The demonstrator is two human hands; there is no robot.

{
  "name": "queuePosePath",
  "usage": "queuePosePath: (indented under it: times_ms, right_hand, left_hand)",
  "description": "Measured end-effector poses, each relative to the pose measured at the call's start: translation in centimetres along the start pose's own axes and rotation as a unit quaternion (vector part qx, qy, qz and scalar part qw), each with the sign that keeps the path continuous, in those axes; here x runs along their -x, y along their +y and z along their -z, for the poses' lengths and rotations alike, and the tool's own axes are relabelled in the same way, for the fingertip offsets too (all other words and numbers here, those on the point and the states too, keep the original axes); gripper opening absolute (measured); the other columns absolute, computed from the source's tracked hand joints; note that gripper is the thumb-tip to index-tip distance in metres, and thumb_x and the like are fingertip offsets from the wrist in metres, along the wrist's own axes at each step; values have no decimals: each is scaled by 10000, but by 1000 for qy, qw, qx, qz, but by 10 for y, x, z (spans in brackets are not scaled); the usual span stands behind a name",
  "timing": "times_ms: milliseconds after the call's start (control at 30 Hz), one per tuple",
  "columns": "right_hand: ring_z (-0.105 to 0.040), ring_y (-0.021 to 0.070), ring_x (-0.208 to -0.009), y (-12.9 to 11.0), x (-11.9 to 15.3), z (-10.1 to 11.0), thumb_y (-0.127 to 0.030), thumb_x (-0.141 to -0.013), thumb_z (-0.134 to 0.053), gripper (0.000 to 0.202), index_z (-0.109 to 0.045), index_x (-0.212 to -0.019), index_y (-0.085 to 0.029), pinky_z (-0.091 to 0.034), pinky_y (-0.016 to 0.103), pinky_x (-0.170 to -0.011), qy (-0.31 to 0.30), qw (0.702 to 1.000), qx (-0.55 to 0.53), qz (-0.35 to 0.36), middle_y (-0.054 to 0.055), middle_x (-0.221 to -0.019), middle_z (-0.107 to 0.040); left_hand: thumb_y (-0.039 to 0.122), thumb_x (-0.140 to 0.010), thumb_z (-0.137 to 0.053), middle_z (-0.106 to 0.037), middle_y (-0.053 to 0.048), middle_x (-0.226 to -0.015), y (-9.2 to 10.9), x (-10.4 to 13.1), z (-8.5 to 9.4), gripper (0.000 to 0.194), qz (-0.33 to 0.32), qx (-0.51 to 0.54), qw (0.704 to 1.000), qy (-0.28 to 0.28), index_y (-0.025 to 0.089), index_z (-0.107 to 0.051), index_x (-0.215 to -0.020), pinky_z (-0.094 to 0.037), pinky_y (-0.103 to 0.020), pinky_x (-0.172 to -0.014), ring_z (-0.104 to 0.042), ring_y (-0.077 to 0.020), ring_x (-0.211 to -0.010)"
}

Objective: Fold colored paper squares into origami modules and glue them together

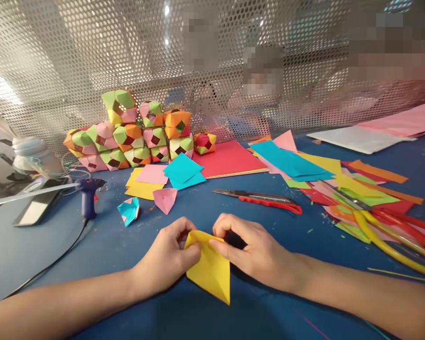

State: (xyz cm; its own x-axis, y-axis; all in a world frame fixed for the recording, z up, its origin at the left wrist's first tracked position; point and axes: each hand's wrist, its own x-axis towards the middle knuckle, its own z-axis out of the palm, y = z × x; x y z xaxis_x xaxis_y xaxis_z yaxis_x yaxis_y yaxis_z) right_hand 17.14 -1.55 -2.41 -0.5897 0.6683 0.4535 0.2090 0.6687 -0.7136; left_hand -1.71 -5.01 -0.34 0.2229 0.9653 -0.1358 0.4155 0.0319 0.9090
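Note:
A folded yellow sheet of paper [210, 271] is held up between both hands, low in the middle of the view. My left hand [168, 255] pinches its upper left edge, thumb in front. On the other side, my right hand [253, 248] grips the top edge near the right corner between thumb and fingers. One pointed corner of the sheet hangs down toward the table. Just beyond the hands lie a pink folded piece [165, 200] and a small blue and pink folded piece [129, 211]. A red box cutter [265, 199] rests past my right hand.
Stacked folded-paper balls [127, 137] stand against the perforated metal screen [226, 89]. A blue glue gun [88, 196] with its cord is at left. Blue squares [184, 171] lie centrally; paper strips [378, 184] and scissors [364, 222] lie at right.

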Motion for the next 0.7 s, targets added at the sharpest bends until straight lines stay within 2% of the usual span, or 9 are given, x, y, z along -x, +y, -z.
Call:
queuePosePath:
  times_ms: [133,300,500,700]
  right_hand:
    - [-452,98,-630,0,3,-2,-205,-880,-465,134,-408,-759,-209,-397,225,-592,-3,1000,18,15,-24,-706,-460]
    - [-469,100,-644,3,4,-4,-188,-865,-478,118,-416,-768,-213,-403,225,-593,-15,999,30,16,-20,-727,-482]
    - [-467,93,-615,-2,-1,-2,-216,-850,-509,113,-450,-754,-205,-402,220,-570,20,999,13,-38,-26,-695,-493]
    - [-452,85,-597,-8,-5,0,-251,-764,-616,196,-426,-755,-202,-413,216,-552,37,995,-42,-84,-41,-684,-466]
  left_hand:
    - [183,-735,-487,-461,45,-661,-1,0,-2,48,-35,-22,999,16,176,-458,-772,-323,-193,-512,-437,-85,-599]
    - [197,-718,-510,-459,47,-654,-4,1,-4,84,-38,-7,999,14,172,-472,-789,-323,-185,-492,-434,-83,-590]
    - [259,-743,-541,-461,47,-650,1,-1,-2,124,-34,5,999,7,172,-455,-762,-342,-187,-502,-447,-85,-593]
    - [274,-752,-568,-436,53,-620,6,-3,-1,142,-57,-47,996,41,165,-480,-726,-306,-184,-481,-395,-73,-557]
